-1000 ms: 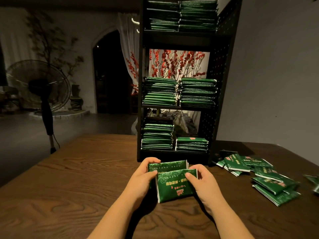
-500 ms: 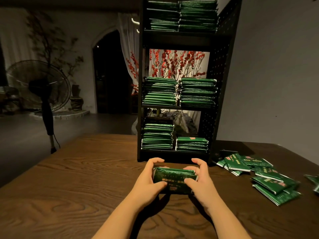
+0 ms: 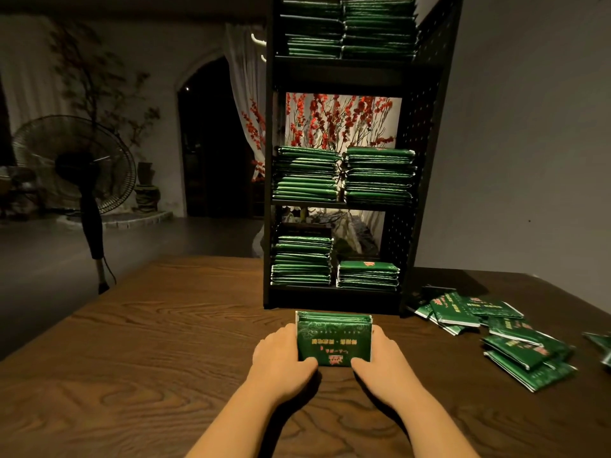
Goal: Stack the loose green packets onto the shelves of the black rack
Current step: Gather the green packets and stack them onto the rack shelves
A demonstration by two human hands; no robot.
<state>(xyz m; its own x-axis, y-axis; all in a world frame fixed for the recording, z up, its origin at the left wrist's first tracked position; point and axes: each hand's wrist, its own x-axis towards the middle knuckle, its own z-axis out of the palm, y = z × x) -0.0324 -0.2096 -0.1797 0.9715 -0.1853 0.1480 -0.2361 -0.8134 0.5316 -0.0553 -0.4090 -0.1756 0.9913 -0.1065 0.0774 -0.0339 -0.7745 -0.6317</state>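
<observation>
Here, the left hand (image 3: 281, 355) and right hand (image 3: 380, 358) are gripping a squared bundle of green packets (image 3: 334, 337) on the surface (image 3: 165, 325) just before the black rack (image 3: 426, 133), seemingly aligning its edges for shelving.

Surface: I see a dark brown wood-grain table (image 3: 158, 342) | centre frame: tall black metal rack (image 3: 426, 193) stands on it | right of frame: loose glossy green packets (image 3: 515, 342) scattered on the wood | lower centre: small green packet bundle (image 3: 334, 338) by the rack's foot.
</observation>
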